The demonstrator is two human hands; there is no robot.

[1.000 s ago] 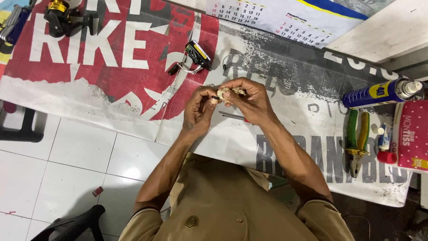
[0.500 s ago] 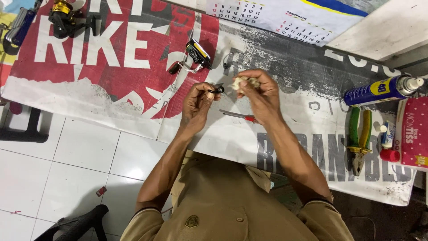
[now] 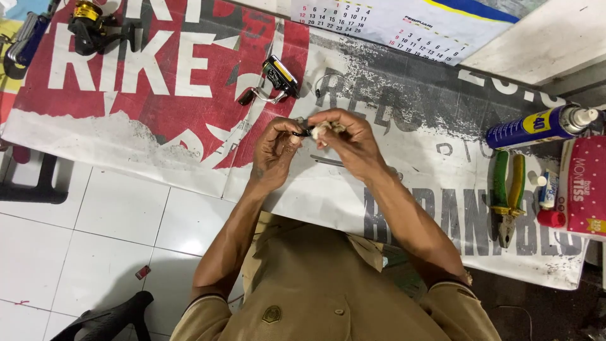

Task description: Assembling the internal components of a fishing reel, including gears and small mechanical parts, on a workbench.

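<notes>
My left hand (image 3: 274,151) pinches a small dark part (image 3: 304,131) between thumb and fingers. My right hand (image 3: 353,142) holds a whitish wad (image 3: 322,129), like a bit of tissue, pressed against that part. Both hands meet above a printed banner (image 3: 158,107) that covers the table. A black and yellow reel piece with a metal bail (image 3: 278,79) lies just beyond my hands. A thin tool (image 3: 328,161) lies on the banner under my right hand, mostly hidden.
A fishing reel (image 3: 88,25) sits at the far left. At the right are a blue and yellow spray can (image 3: 536,126), green-handled pliers (image 3: 507,196), a small tube (image 3: 548,199) and a pink tissue pack (image 3: 584,189). A calendar (image 3: 391,25) lies at the back.
Half a second ago my hands were slightly apart, each holding its own piece. They have come back together, the wad touching the dark part.
</notes>
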